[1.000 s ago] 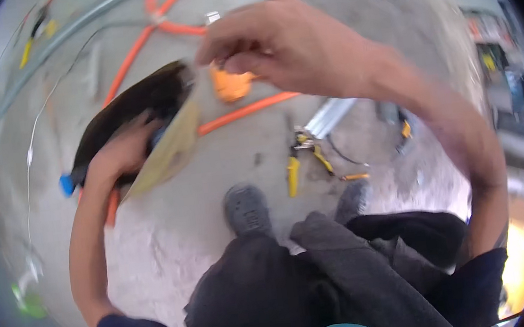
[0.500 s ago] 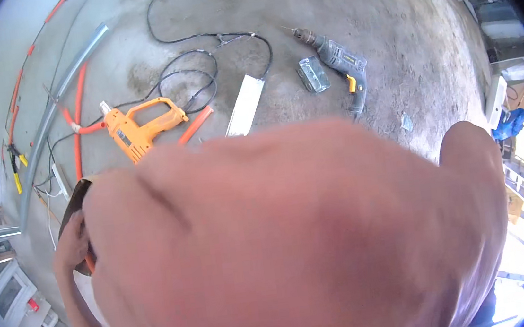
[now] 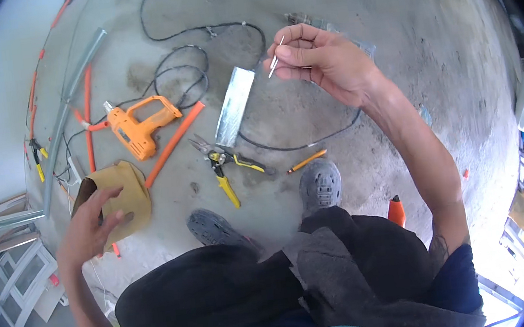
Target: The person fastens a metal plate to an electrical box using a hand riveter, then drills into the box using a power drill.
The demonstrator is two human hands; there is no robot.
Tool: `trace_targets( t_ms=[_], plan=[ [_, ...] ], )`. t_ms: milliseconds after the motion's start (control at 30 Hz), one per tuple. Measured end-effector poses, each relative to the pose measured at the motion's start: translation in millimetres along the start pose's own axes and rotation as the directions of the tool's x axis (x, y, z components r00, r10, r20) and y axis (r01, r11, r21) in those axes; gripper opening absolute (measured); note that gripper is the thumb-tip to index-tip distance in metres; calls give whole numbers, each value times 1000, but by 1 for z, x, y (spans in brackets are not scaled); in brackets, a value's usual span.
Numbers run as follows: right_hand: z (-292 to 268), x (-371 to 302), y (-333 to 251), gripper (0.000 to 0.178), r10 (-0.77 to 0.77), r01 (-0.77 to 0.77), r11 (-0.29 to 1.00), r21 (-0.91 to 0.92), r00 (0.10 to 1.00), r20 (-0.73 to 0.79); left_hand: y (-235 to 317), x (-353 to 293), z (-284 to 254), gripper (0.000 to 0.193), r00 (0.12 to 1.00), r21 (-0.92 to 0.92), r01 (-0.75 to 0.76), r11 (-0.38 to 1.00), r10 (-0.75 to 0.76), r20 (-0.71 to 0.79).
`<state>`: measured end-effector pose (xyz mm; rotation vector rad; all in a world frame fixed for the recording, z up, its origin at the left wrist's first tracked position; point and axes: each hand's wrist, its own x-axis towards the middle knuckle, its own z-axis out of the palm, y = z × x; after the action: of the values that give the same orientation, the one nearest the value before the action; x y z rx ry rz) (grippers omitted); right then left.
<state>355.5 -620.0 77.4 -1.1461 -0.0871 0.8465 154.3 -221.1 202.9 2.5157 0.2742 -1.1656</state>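
My right hand (image 3: 321,56) is raised over the floor at upper right, pinching a thin silvery metal rod (image 3: 275,65) between thumb and fingers. Beneath that hand lies a power drill, mostly hidden by it. On the left, my left hand (image 3: 91,228) is open, its fingers spread in front of a tan tube-like roll (image 3: 134,200). To the right of the roll lie an orange tube (image 3: 176,144) and yellow-and-black tin snips (image 3: 217,159). An orange heat gun (image 3: 141,125) rests beyond it.
A metal channel piece (image 3: 234,108) and a pencil (image 3: 307,161) lie ahead of my shoes (image 3: 321,186). A black cable (image 3: 206,73) loops across the concrete floor. Long metal channel (image 3: 63,118) and white frames (image 3: 20,281) are at left. An orange-handled tool (image 3: 396,211) is beside my leg.
The large blurred skin-coloured shape that filled the middle has gone. My right hand now shows over the drill with the rod. My left hand has come away from the roll's edge, fingers spread.
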Motion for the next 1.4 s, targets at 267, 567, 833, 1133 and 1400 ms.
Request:
trace_targets(
  t_ms=[267,567,833,1133,1400],
  plan=[
    [-43,9,62,24,42,-13,986,168,984,-173,52,83,-4,47,965,133,-260,956,252,69],
    [-55,-5,144,20,-109,-126,733,-669,948,-298,115,199,-4,45,862,265,-506,821,489,132],
    [-59,-9,173,19,-139,-103,495,-863,971,-196,113,240,41,38,751,118,-650,751,658,-57],
    [-54,-2,171,23,-106,-132,744,-655,945,-310,75,245,52,33,884,-31,-466,884,464,-52],
    [-122,-15,126,28,-20,-259,769,-585,904,-427,47,267,70,37,870,-82,-493,866,490,-54]
  ],
)
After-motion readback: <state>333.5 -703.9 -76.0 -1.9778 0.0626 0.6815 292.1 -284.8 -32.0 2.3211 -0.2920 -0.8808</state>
